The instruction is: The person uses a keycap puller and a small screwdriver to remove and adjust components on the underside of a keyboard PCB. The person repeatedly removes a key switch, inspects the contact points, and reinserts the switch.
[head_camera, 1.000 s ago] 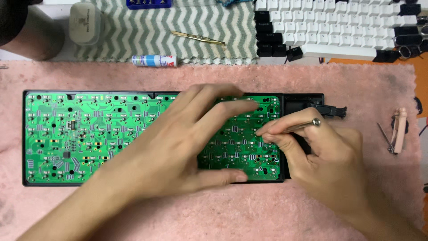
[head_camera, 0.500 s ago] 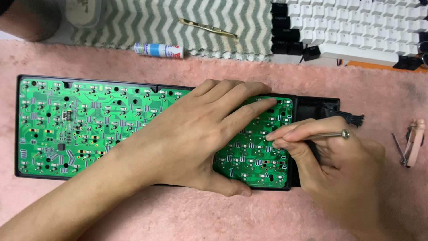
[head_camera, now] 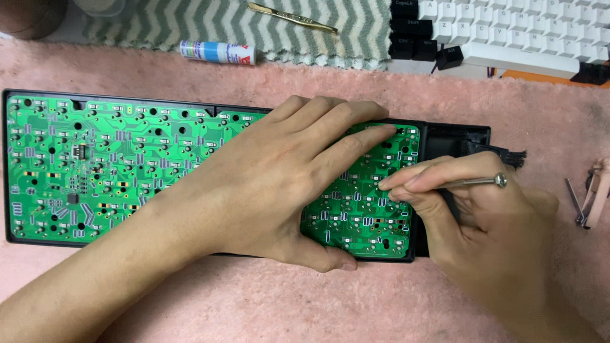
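Green circuit board (head_camera: 127, 168) lies solder side up in a black keyboard case (head_camera: 454, 136), lengthwise across the middle of a pink fuzzy mat (head_camera: 381, 298) that covers the desk. Left hand (head_camera: 279, 184) rests flat on the right half of the board, palm down, fingers spread and extended toward the board's far right corner, thumb along the near edge; it grips nothing, only presses down. Right hand (head_camera: 489, 228) is at the right end of the case, thumb and forefinger pinched narrow around a thin metal tool (head_camera: 473, 182) with a small round end; the tip meets the board just beside the left fingertips. Whether the tip touches a pad cannot be told. A small black brush (head_camera: 508, 157) lies at the case's right end, just behind the right hand. Toward the mat's right edge sits a small clipper-like tool (head_camera: 588, 194). Along the far edge of the desk: a chevron-patterned cloth (head_camera: 254, 28) carrying gold tweezers (head_camera: 292, 17), a small white tube (head_camera: 216, 52) at its near border, and a white keyboard with black keycaps (head_camera: 508, 32) at the far right corner. Near edge of the mat is bare pink pile.
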